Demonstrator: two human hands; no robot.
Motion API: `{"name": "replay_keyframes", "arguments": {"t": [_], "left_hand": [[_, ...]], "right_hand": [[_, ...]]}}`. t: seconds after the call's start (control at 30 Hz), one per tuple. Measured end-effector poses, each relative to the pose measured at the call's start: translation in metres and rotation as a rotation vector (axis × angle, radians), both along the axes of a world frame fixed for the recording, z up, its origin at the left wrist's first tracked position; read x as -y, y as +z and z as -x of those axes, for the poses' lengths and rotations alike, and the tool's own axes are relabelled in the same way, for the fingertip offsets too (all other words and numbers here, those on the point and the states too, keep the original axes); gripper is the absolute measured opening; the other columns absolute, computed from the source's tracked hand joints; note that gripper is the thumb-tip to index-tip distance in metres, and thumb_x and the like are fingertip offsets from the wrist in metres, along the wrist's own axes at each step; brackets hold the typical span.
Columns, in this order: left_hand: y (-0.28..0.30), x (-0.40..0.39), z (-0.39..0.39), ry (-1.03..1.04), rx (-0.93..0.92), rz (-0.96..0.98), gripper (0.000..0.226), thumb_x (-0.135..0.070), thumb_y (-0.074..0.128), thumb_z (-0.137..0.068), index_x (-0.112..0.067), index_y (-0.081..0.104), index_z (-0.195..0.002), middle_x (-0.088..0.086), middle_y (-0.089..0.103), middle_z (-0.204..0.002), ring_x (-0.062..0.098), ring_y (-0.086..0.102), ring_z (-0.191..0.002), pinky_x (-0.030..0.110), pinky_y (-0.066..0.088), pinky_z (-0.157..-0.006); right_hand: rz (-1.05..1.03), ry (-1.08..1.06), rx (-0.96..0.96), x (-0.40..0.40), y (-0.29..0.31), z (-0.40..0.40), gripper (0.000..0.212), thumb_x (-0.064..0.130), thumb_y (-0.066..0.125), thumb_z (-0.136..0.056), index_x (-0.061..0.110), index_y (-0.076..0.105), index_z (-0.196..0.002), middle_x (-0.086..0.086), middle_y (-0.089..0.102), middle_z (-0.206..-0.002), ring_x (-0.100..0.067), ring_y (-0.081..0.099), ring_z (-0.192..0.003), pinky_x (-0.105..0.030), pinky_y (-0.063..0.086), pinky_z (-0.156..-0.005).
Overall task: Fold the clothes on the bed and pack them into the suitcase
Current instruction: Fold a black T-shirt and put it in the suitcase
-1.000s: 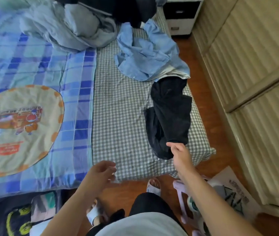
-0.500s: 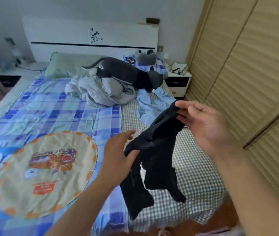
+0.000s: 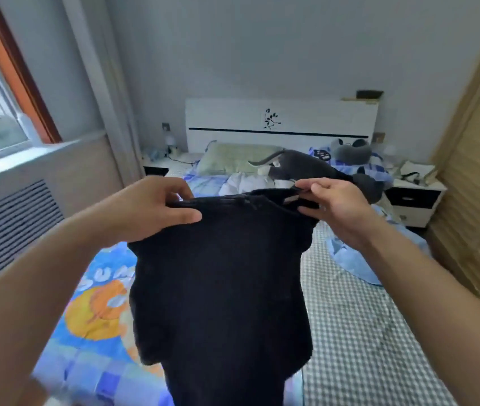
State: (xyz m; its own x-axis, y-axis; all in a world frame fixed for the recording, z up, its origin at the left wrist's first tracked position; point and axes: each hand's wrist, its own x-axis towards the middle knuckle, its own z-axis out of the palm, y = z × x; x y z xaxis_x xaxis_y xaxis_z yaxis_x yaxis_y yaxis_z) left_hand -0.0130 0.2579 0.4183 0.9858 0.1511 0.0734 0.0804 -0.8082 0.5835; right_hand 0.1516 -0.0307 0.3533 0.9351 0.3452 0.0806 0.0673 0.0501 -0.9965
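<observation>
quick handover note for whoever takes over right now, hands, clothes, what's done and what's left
Left hand and right hand each pinch the top edge of the black garment, which hangs spread in the air over the bed.
Blue garment lies crumpled on the bed at right; pale clothes are heaped near the pillow.
Done: nothing folded yet. No suitcase in view.
Left: fold the black garment, then the others, and pack them all.
</observation>
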Motion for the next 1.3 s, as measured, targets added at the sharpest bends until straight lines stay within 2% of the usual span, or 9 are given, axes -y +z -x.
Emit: {"name": "replay_keyframes", "arguments": {"t": [0.2,0.3,0.43,0.5,0.7,0.8,1.03,1.17,1.3], "left_hand": [[0.039,-0.045,0.011,0.198,0.336,-0.102,0.014,-0.028,0.078,-0.086,-0.023,0.068,-0.079,0.009,0.064,-0.072,0.019,0.056,-0.065,0.031,0.042,-0.061],[0.036,-0.036,0.009,0.128,0.356,-0.087,0.012,-0.029,0.076,-0.087,-0.026,0.067,-0.081,0.008,0.064,-0.074,0.018,0.057,-0.065,0.032,0.043,-0.063],[0.008,-0.015,0.000,-0.091,0.249,-0.132,0.009,-0.028,0.075,-0.088,-0.035,0.069,-0.087,-0.009,0.062,-0.073,0.011,0.058,-0.071,0.028,0.047,-0.070],[-0.018,-0.010,-0.002,-0.107,0.242,-0.159,0.011,-0.026,0.073,-0.088,-0.035,0.068,-0.087,-0.017,0.059,-0.068,0.006,0.055,-0.067,0.022,0.040,-0.062],[-0.165,-0.043,0.025,0.250,-0.223,-0.317,0.016,-0.012,0.053,-0.086,-0.022,0.063,-0.092,0.004,0.062,-0.105,0.031,0.062,-0.104,0.033,0.039,-0.069],[-0.217,-0.048,0.059,0.440,-0.213,-0.093,0.016,-0.005,0.052,-0.080,-0.013,0.054,-0.066,0.008,0.062,-0.072,0.036,0.062,-0.083,0.038,0.043,-0.063],[-0.173,-0.027,0.059,0.399,-0.142,0.287,0.024,-0.010,0.048,-0.095,-0.010,0.064,-0.077,0.003,0.063,-0.069,0.016,0.056,-0.066,0.031,0.038,-0.062],[-0.122,0.002,0.037,0.305,-0.089,0.768,0.017,-0.009,0.056,-0.097,-0.018,0.070,-0.095,0.001,0.073,-0.081,0.013,0.067,-0.073,0.028,0.052,-0.069],[-0.099,0.031,-0.002,0.226,-0.146,1.101,0.009,-0.006,0.057,-0.098,-0.012,0.057,-0.092,0.012,0.060,-0.088,0.021,0.059,-0.079,0.032,0.050,-0.066]], "right_hand": [[0.234,0.102,0.064,-0.056,0.036,-0.026,0.030,0.006,0.046,-0.103,0.009,0.075,-0.105,-0.010,0.075,-0.109,-0.024,0.068,-0.111,-0.041,0.050,-0.105],[0.630,-0.015,0.465,-0.072,0.040,-0.013,0.023,0.020,0.059,-0.095,0.024,0.075,-0.113,0.002,0.069,-0.121,-0.015,0.064,-0.109,-0.034,0.049,-0.101],[0.489,0.299,0.681,-0.109,0.018,0.046,0.057,0.027,0.078,-0.084,0.043,0.053,-0.133,0.022,0.049,-0.127,0.006,0.047,-0.114,-0.012,0.037,-0.098],[0.659,0.392,0.752,-0.128,-0.013,0.048,0.026,0.018,0.070,-0.089,0.029,0.067,-0.113,0.016,0.062,-0.100,-0.004,0.054,-0.093,-0.026,0.043,-0.086],[0.867,0.229,0.668,-0.110,-0.070,0.032,0.030,0.016,0.056,-0.094,0.033,0.075,-0.111,0.011,0.073,-0.109,-0.011,0.065,-0.102,-0.031,0.050,-0.090],[1.033,0.221,0.600,-0.093,-0.084,0.024,0.031,0.022,0.053,-0.099,0.034,0.071,-0.121,0.009,0.071,-0.118,-0.017,0.063,-0.109,-0.036,0.050,-0.094],[1.382,0.083,0.409,-0.055,-0.115,0.001,0.028,0.034,0.049,-0.099,0.023,0.068,-0.081,-0.002,0.063,-0.087,-0.025,0.060,-0.082,-0.033,0.043,-0.064],[0.831,-0.081,0.113,-0.047,-0.097,0.001,0.029,0.013,0.051,-0.099,0.025,0.067,-0.119,0.000,0.071,-0.089,-0.027,0.073,-0.084,-0.040,0.056,-0.068],[0.206,0.200,-0.038,-0.046,-0.077,0.091,0.061,0.001,0.064,-0.094,0.034,0.045,-0.142,0.006,0.070,-0.119,-0.016,0.072,-0.102,-0.033,0.060,-0.081]]}}
